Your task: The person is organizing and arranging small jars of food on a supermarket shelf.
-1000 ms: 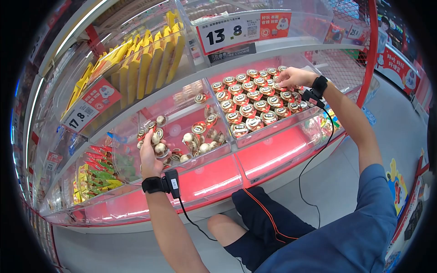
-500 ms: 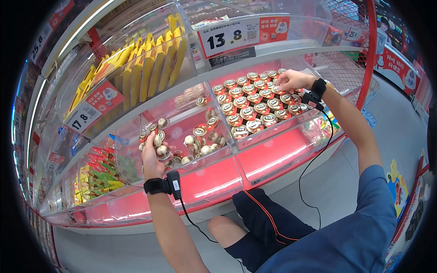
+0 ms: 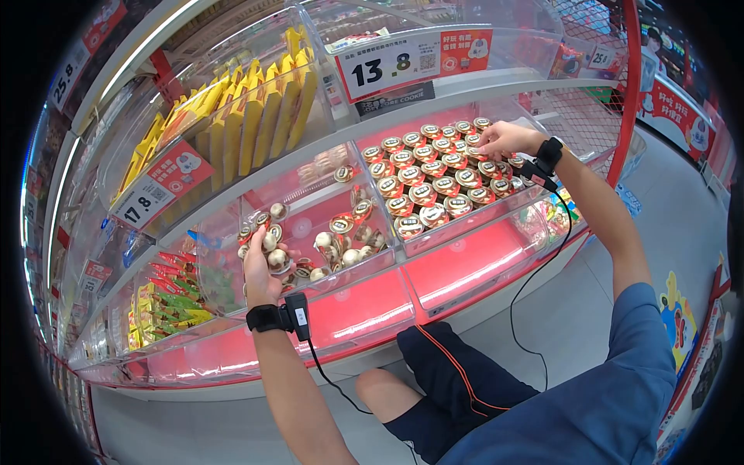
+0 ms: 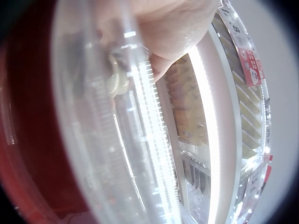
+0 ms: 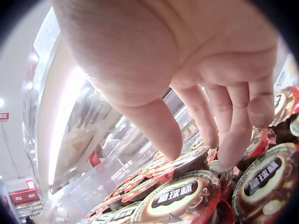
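In the head view my left hand is inside the left clear bin, holding several small chocolate snack cups with round pale bottoms and foil lids. The left wrist view shows that palm behind clear plastic, which blurs the cups. My right hand reaches over the back right of the neighbouring bin, where lidded cups stand in rows, lids up. Up close in the right wrist view, the thumb presses the near edge of one tilted chocolate cup, with the fingers bent down at its far side.
Loose cups lie jumbled in the left bin, right of my left hand. A clear divider parts the bins. Above are yellow packets and a price sign. Red mesh borders the right side; cables hang from both wrists.
My right hand has shifted slightly to the right over the rows of cups. The left hand keeps its hold on its cups and has moved slightly right and down in the view.
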Demonstrator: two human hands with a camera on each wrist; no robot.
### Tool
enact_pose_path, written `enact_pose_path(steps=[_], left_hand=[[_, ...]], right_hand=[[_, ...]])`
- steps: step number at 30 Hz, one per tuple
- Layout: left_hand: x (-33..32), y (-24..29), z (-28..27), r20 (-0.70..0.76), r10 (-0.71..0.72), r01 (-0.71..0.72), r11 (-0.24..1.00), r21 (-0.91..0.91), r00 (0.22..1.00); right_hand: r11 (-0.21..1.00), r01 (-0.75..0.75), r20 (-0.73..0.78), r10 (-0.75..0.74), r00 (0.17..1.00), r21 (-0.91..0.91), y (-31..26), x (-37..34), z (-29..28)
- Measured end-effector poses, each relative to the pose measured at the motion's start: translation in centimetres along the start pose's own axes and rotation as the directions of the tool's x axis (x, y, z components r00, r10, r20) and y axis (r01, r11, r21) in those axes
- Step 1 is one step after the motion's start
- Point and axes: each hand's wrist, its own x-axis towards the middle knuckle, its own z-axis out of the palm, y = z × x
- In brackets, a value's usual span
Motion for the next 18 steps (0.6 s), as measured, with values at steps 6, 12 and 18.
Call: enact_pose_path(steps=[6,12,18], left_hand=[[-0.1,0.1,0.2,-0.022,-0.016,0.016,1.000,0.009,1.000],[0.0,0.0,0.1,-0.027,-0.025,0.026,1.000,0.018,0.999],[-0.2,0.2,0.3,-0.026,-0.022,0.023,0.999,0.026,0.999]], right_hand=[[0.997,-0.080,0.010,0.080,0.997,-0.003,-0.5,-1.6,0.5],[0.995,-0.073,0.025,0.071,0.997,0.072,-1.3,-2.0,1.2],[0.996,-0.042,0.034,0.040,0.999,0.077,-1.3,-1.9,1.2]])
